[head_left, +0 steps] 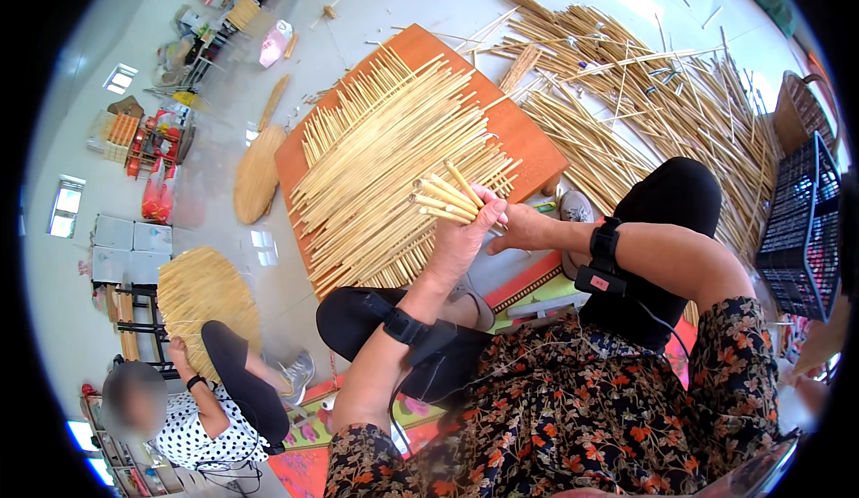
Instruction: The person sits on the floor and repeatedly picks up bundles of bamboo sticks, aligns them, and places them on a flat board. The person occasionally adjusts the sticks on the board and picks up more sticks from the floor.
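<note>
A short bundle of pale yellow plant stalks (447, 195) sticks up and to the left out of my left hand (462, 237), whose fingers are wrapped around it. My right hand (521, 227) meets it at the bundle's lower end, fingers closed and partly hidden behind the left hand. Just beyond both hands, a woven mat of the same stalks (385, 158) lies on a reddish-brown board (532, 140). Rows of stalks cross each other in it, and their loose ends stick out along the edges.
A large heap of loose stalks (644, 86) covers the floor at the right, beside a dark plastic crate (801, 229). Left of the board lies an oval woven piece (259, 176). At lower left a seated co-worker (210, 408) holds another round woven piece (210, 306).
</note>
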Demonstrator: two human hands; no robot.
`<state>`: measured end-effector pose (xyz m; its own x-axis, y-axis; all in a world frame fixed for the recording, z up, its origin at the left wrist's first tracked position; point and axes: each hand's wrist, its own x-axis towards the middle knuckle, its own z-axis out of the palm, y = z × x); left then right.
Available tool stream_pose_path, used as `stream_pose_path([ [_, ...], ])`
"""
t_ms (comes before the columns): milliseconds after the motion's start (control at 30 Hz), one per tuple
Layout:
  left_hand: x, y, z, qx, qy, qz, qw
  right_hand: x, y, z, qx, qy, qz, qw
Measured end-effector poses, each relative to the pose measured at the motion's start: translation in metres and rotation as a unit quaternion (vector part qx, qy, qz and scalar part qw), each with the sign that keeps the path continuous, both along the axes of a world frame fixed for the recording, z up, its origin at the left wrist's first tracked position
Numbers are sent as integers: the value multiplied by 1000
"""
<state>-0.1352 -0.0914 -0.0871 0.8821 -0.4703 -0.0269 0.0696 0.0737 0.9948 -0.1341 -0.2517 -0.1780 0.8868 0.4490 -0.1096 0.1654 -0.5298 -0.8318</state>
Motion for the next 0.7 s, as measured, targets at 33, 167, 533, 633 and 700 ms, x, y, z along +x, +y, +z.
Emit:
stream_pose_path([
  [33, 0, -1, -1, 5, 2, -2, 1000, 1, 0, -6, -11, 4, 2, 1000],
  [167, 2, 0, -6, -31, -30, -19, 999, 5, -1, -13, -7, 19, 19, 1000],
  [533, 1, 6, -17, -2, -37, -9, 999, 1, -30, 62, -121, -64, -52, 989],
  [633, -1, 6, -19, 22, -21, -12, 999, 19, -53, 149, 55, -195, -63, 977],
  [700, 1, 5, -22, 11, -51, -43, 998, 29, -55, 209, 113, -181, -22, 977],
])
